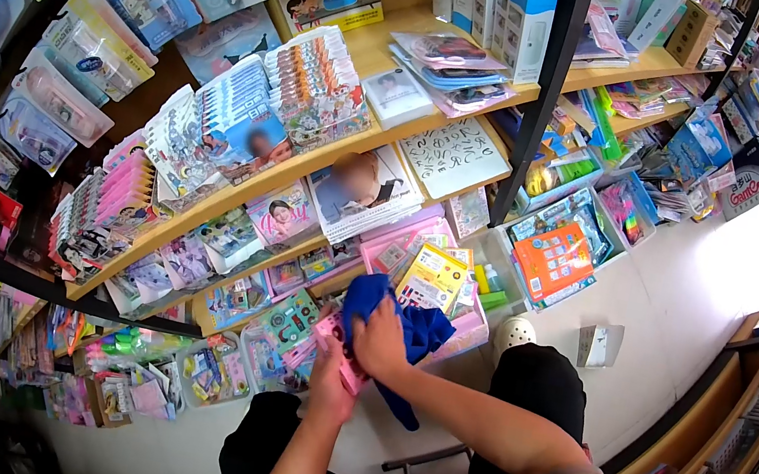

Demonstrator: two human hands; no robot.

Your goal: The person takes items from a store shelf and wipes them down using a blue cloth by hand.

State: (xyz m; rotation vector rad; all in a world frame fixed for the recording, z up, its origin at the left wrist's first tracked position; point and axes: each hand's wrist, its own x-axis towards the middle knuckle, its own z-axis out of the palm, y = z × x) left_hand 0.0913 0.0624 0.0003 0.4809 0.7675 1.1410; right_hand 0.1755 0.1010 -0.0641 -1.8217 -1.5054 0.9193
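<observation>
**Both hands on pink package, blue cloth on top**

We see the right hand (pixel 380 339) pressing a blue cloth (pixel 404 328) against a pink package (pixel 341 350), grip closed on the cloth. Left hand (pixel 329 380) holds the package from below, fingers wrapped around it. Both sit just in front of the lower wooden shelf (pixel 214 310), beside a yellow booklet (pixel 433 279). Orange box (pixel 553 260) sits well apart, in a floor bin.

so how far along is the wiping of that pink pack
Nothing shows as finished. In hand: the left hand grips the pink pack while the right hand presses the blue cloth on it. The other packs on the low shelf lie untouched, and whether they were wiped can't be told.
</observation>
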